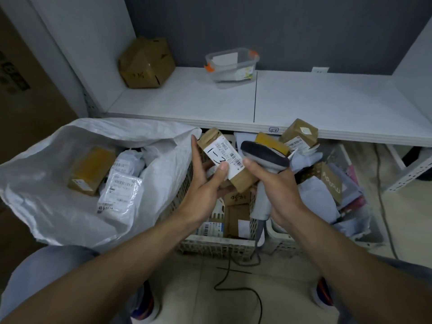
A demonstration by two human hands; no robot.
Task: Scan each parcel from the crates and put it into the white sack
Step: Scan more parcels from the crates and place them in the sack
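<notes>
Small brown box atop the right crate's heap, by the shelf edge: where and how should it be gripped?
Likely across its two opposite side faces. The small brown box sits tilted and exposed atop the heap, with the shelf edge close behind it, so coming from the front and above looks clearest.

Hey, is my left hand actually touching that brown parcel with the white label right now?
Touching. The head view shows the left hand gripping the brown parcel, with the thumb pressed on its white label and fingers round its side.
</notes>
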